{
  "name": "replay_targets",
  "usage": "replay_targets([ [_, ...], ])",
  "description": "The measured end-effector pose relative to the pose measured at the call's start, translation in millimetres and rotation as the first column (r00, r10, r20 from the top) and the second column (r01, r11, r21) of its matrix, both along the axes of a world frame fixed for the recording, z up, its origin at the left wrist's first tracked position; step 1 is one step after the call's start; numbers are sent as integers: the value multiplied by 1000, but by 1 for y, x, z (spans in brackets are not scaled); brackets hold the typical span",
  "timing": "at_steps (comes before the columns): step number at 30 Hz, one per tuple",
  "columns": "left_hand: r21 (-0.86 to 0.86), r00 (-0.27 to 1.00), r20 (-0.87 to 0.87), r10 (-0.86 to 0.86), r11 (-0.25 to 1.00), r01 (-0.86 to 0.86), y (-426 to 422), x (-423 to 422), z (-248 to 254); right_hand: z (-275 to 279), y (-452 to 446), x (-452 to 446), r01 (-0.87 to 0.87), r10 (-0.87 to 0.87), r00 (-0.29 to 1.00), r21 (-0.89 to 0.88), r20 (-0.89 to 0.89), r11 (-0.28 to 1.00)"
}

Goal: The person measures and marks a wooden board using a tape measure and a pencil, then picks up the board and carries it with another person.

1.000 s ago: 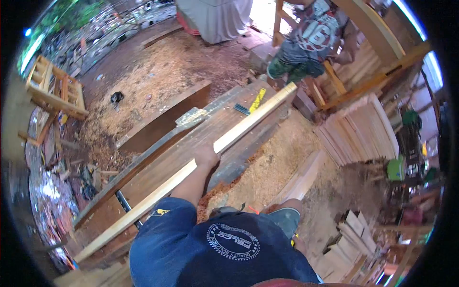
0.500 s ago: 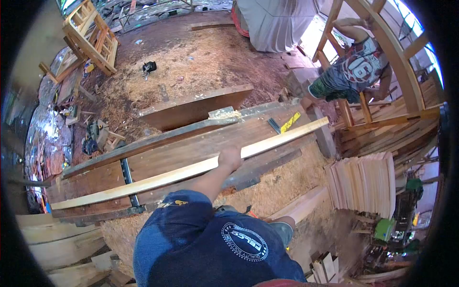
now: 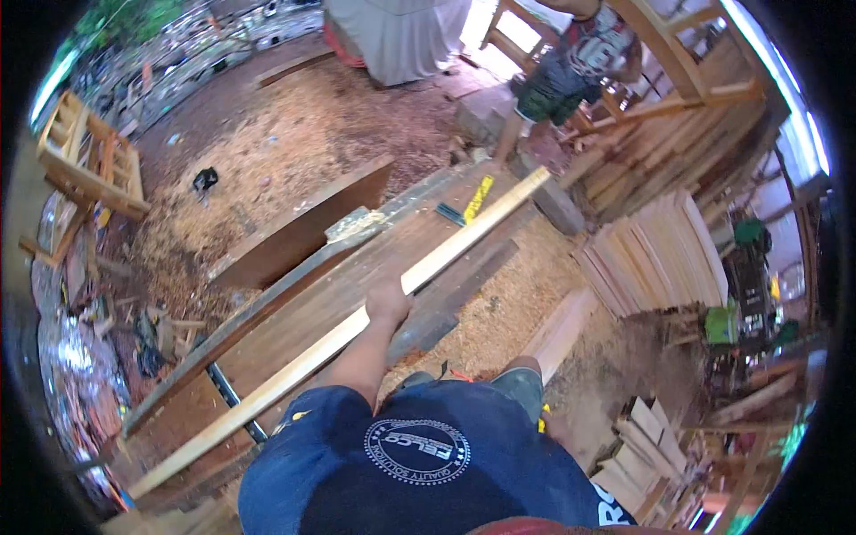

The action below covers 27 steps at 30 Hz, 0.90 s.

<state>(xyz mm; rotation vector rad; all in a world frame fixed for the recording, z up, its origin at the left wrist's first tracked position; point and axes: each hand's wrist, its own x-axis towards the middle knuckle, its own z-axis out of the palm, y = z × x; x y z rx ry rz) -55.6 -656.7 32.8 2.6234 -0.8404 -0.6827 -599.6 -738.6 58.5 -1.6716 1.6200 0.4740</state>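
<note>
Beneath the left hand (image 3: pixel 387 301), whose fingers are closed around it near mid-length, a long, pale, straight wooden strip (image 3: pixel 473 232) is held along a broad brown wooden bench (image 3: pixel 308 308). The right hand is mostly hidden by the dark blue shirt (image 3: pixel 357 446); whether anything is gripped by it cannot be told, though a small yellow object (image 3: pixel 543 415) is seen near it. With one visible grip only, the strip could be swung about the left hand if either long end were knocked, and the flat yellow tool (image 3: pixel 479 198) and short black piece (image 3: pixel 450 213), lying just beside it beyond the hand, could be swept aside. On the near side of the hand, the strip is crossed by a slim black metal bar (image 3: pixel 222 385), on which it could be caught or rocked if pushed sideways. Past the hand, across the bench, a grey block (image 3: pixel 355 225) strewn with shavings is seen at the dark edge. Well beyond the strip's far end, space is taken up by a person in a printed shirt and green shorts (image 3: pixel 580 53); to the hand's right, the floor is covered with tan shavings (image 3: pixel 499 312), and farther off pale thin boards (image 3: pixel 655 254) are stacked.
</note>
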Motion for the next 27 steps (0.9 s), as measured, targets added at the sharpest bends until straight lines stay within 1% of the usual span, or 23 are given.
replay_targets([
  [2,12,1000,2,-5,1000,5,-3,1,-9,-25,-5,-18,-75,75,996,9,38,997],
  [3,20,1000,2,-6,1000,6,-3,1,-13,-31,-5,-22,-77,77,997,8,29,997],
  [4,8,1000,17,1,1000,-2,-4,0,-14,-24,-3,-15,56,-56,996,3,67,998],
  [6,-15,999,44,16,1000,-15,-3,-2,-14,-5,2,7,320,-315,935,-10,162,947],
  [8,-4,1000,10,26,1000,-26,-3,-4,-5,10,6,22,397,-391,915,-44,103,917],
  [10,4,999,-17,45,999,-45,-3,-5,0,15,9,28,449,-446,892,-31,74,893],
  [12,11,1000,-4,23,1000,-23,-5,-5,-1,7,7,19,474,-475,879,19,35,880],
  [15,20,999,32,6,1000,-7,-6,-7,-4,7,4,12,444,-442,896,77,-35,893],
  [16,21,998,54,18,1000,-19,-5,-5,-3,-2,2,10,480,-484,873,63,58,875],
  [17,39,998,66,7,999,-9,-4,-5,4,-22,6,-3,513,-515,844,57,152,857],
  [18,63,995,96,-24,998,18,-4,-1,-12,-38,9,-11,548,-544,804,58,241,835],
  [20,-9,992,124,-19,1000,21,-1,-5,0,-45,8,-16,550,-554,797,89,239,830],
  [23,15,994,102,-38,999,37,-2,-3,-18,-53,5,-26,572,-578,778,106,247,814],
  [27,20,996,92,-20,1000,18,-2,-5,-13,-47,-2,-28,553,-561,786,113,259,826],
])
